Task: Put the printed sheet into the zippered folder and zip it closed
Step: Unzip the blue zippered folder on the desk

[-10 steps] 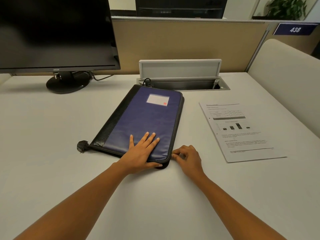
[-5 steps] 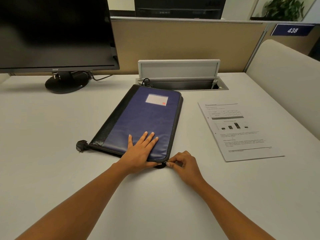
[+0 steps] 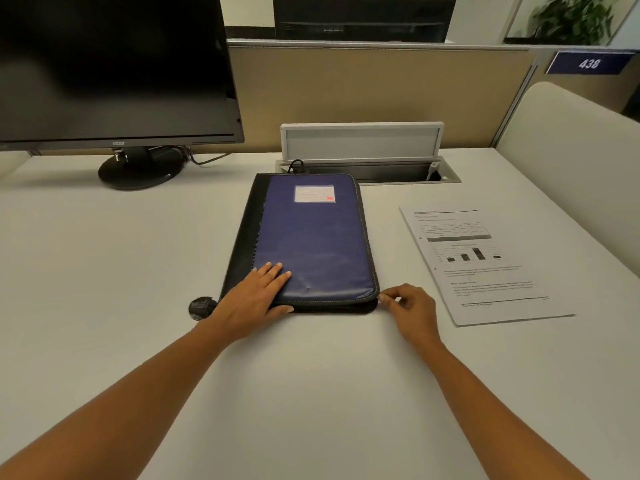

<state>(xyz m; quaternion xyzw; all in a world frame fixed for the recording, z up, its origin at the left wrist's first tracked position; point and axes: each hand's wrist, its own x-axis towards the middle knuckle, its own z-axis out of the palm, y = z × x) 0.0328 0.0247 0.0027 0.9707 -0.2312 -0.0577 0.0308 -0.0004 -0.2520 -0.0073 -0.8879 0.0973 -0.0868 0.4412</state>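
Well, left hand (image 3: 254, 299) flat on folder (image 3: 311, 237), right hand (image 3: 412, 306) pinches zipper (image 3: 376, 294); sign (image 3: 588, 63): 438.

The desk (image 3: 104, 271) is softly lit from above; a thin shadow is cast under the zippered folder (image 3: 311, 244); distant lines are bowed.

A blue and black folder (image 3: 311, 244) lies flat on the desk (image 3: 104, 271), cover down. The left hand (image 3: 252, 299) rests on its near left part, fingers straight. The right hand (image 3: 412, 306) pinches its near right corner. The sheet (image 3: 485, 265) lies apart, to the right. Behind stand a dark monitor (image 3: 110, 64) and a sign (image 3: 588, 63) reading 438.
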